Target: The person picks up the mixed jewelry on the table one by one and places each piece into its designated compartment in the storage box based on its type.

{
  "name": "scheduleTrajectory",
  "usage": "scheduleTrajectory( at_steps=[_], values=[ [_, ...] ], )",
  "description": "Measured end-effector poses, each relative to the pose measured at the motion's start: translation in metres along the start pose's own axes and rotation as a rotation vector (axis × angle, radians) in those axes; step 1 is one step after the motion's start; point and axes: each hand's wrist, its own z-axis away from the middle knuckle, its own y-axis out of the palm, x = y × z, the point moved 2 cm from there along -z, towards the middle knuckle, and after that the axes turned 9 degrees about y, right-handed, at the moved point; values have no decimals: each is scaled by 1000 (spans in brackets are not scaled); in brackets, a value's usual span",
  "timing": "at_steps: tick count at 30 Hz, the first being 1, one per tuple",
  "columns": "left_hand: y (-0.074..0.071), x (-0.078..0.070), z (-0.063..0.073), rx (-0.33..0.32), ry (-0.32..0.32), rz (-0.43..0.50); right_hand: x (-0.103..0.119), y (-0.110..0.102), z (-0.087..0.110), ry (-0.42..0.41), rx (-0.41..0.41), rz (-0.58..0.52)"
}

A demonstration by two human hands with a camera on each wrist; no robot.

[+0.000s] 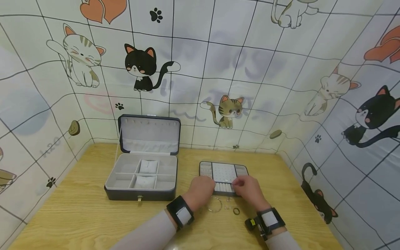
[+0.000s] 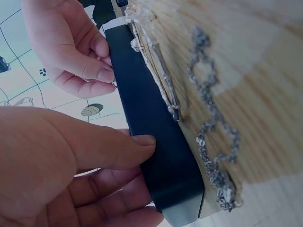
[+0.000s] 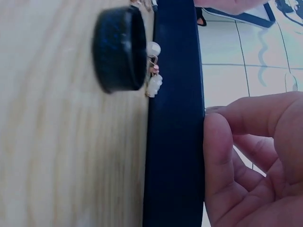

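Observation:
A dark-edged jewelry tray (image 1: pixel 224 172) with a pale lining, a dotted panel and a row of ring rolls lies on the table. At its front left corner my left hand (image 1: pixel 201 192) grips it, thumb (image 2: pixel 144 144) against the dark front wall. My right hand (image 1: pixel 248 189) is over the front right of the ring rolls, pinching a small ring (image 3: pixel 215 109), mostly hidden by thumb and forefinger. In front of the tray lie a bracelet (image 1: pixel 215 205), a dark ring (image 1: pixel 236 211) and small pearl earrings (image 3: pixel 154 85). A silver chain (image 2: pixel 213 118) shows in the left wrist view.
To the left stands an open jewelry box (image 1: pixel 142 194), its lid (image 1: pixel 150 133) raised against the back. Two of its compartments hold white cushions (image 1: pixel 149 166). Cat-printed cloth (image 1: pixel 193 69) surrounds the wooden table (image 1: pixel 72 208) at the back and sides.

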Motion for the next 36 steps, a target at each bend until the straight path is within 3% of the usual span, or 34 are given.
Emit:
scheduleTrajectory(
  at_steps=[10, 36],
  values=[
    [0, 1, 1, -27, -3, -11, -5, 0, -9, 60, 48, -60],
    [3, 1, 2, -27, 14, 6, -4, 1, -10, 44, 51, -7]
  ],
)
